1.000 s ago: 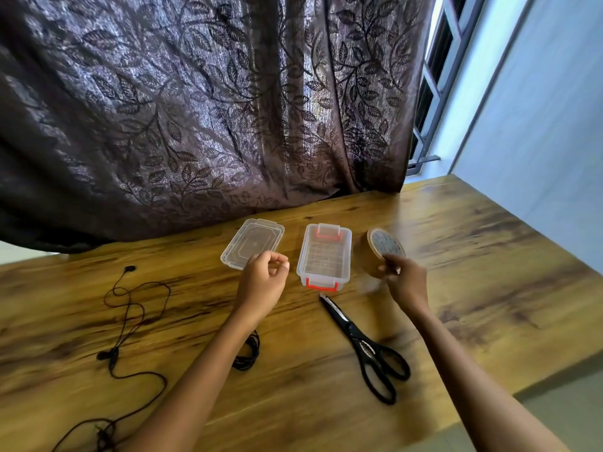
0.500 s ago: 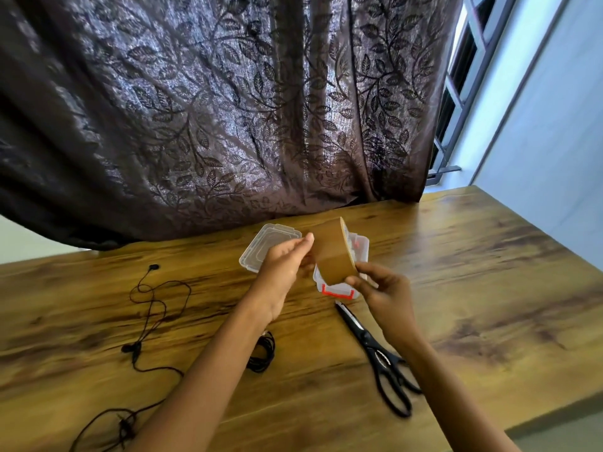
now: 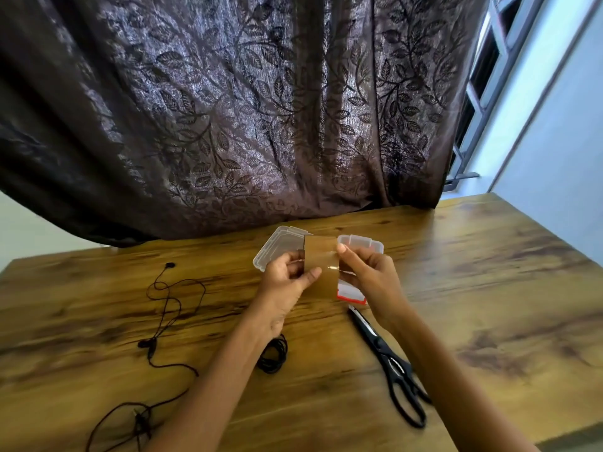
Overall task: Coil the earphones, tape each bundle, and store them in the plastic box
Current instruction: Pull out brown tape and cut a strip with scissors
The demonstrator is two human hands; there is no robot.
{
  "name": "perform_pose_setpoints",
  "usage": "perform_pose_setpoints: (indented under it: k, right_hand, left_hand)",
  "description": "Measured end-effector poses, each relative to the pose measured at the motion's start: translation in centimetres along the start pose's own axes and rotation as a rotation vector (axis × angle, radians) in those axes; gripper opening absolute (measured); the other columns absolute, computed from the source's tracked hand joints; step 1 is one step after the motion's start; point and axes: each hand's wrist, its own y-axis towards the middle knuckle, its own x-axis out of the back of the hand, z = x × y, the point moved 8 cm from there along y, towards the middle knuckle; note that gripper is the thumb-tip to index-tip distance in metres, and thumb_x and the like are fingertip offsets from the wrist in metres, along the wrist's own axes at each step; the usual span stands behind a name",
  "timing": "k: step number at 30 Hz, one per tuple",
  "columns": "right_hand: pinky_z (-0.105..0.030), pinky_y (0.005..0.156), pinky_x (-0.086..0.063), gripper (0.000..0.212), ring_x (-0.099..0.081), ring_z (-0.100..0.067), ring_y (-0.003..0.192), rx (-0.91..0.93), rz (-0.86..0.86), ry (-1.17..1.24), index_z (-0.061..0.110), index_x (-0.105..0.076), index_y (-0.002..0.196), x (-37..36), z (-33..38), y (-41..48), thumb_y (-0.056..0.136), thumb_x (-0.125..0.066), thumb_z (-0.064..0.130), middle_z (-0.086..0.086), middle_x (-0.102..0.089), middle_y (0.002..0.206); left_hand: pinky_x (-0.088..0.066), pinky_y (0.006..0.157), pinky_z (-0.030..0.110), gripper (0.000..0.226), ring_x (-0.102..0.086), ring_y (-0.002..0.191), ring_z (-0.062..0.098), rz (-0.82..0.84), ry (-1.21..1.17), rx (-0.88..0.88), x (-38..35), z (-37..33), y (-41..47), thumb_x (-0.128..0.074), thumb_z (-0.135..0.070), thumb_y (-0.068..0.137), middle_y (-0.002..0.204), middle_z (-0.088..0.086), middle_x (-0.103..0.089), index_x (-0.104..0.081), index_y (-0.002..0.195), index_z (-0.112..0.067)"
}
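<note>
Left hand [image 3: 287, 283] and right hand [image 3: 372, 278] grip tape roll [image 3: 321, 264] over tabletop [image 3: 483, 288]. 1 coiled bundle [image 3: 274, 355] beside left forearm, apparently untaped; 1 earphone set [image 3: 163, 318] uncoiled at far left. Plastic box [image 3: 363, 244] behind roll, lid [image 3: 277, 247] off.

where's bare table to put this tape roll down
The table is bare right of the scissors and plastic box. Another open strip lies between the loose earphones and the lid. It is crowded at the centre, around the coiled bundle.
</note>
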Motion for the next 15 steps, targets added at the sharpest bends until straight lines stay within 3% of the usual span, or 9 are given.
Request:
perform_pose_setpoints:
  k: [3, 7, 11, 15]
  right_hand:
    - [-0.027, 0.069, -0.058, 0.019, -0.068, -0.02, 0.076, -0.044, -0.005, 0.023, -0.002, -0.065, 0.095, -0.5, 0.4, 0.2, 0.086, -0.059, 0.013, -0.013, -0.07, 0.085]
    - [-0.038, 0.077, -0.055, 0.018, -0.066, -0.025, 0.078, -0.054, 0.004, 0.027, -0.002, -0.065, 0.095, -0.9, 0.0, -0.1, 0.082, -0.061, 0.009, -0.016, -0.07, 0.086]
    - [-0.021, 0.061, -0.055, 0.011, -0.066, -0.01, 0.066, -0.023, 0.027, 0.025, 0.006, -0.065, 0.09, -1.1, -0.3, -0.6, 0.08, -0.063, 0.002, 0.0, -0.072, 0.07]
    - [-0.018, 0.06, -0.054, 0.014, -0.067, -0.007, 0.067, -0.007, 0.05, 0.031, 0.007, -0.065, 0.09, -1.3, -0.3, -0.9, 0.079, -0.063, 0.0, 0.003, -0.073, 0.071]
  left_hand:
    - [-0.052, 0.081, 0.024, 0.029, -0.063, 0.091, 0.009, 0.021, 0.009, -0.015, 0.2, -0.2, -0.2, -0.061, 0.002, 0.083, 0.097, -0.001, -0.068, -0.056, 0.104, -0.018]
    - [-0.049, 0.09, 0.036, 0.018, -0.063, 0.1, 0.018, 0.06, -0.029, 0.034, 0.6, 0.0, -0.1, -0.061, -0.007, 0.085, 0.1, 0.003, -0.07, -0.061, 0.098, -0.02]
    - [-0.053, 0.081, 0.03, 0.02, -0.064, 0.095, 0.018, 0.054, -0.119, 0.043, 1.2, -0.5, 0.3, -0.057, -0.005, 0.087, 0.102, 0.008, -0.069, -0.062, 0.105, -0.011]
    - [-0.053, 0.08, 0.024, 0.022, -0.064, 0.095, 0.017, 0.078, -0.136, 0.018, 1.3, -1.0, 0.4, -0.056, 0.001, 0.086, 0.106, 0.01, -0.068, -0.061, 0.105, -0.011]
